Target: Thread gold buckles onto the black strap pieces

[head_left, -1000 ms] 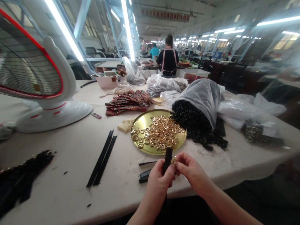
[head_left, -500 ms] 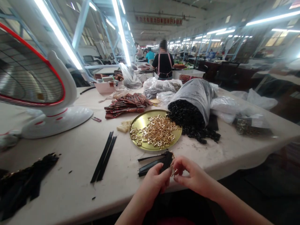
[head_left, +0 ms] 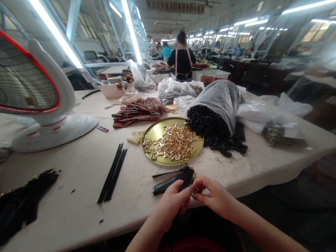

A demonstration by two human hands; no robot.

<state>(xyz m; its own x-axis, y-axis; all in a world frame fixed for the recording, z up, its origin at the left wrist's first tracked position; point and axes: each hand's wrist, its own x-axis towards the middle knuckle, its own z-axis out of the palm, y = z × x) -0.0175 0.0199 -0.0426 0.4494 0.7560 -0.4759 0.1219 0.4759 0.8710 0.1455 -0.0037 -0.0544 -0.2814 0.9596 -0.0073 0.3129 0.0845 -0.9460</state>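
Note:
My left hand (head_left: 174,201) is closed around a black strap (head_left: 187,178), whose upper end sticks out past the thumb. Against its fingertips, my right hand (head_left: 214,194) pinches a small gold buckle, mostly hidden by the fingers. Just beyond the hands lie several loose black straps (head_left: 165,186), with gold metal at their right end. Behind them a round gold tray (head_left: 153,131) carries a heap of gold buckles (head_left: 180,143). Two more black straps (head_left: 112,175) lie side by side to the left.
A white fan (head_left: 55,129) stands at left, near a pile of black straps (head_left: 26,201). Small black pieces (head_left: 210,126) spill from a plastic bag (head_left: 217,98) right of the tray. Reddish-brown strips (head_left: 139,112) lie behind it. Another person (head_left: 182,63) stands beyond the table.
The camera view has shifted slightly, and the fan sits further left. My fingertips have drawn closer together, covering more of the gold buckle. The strap is still in my left hand.

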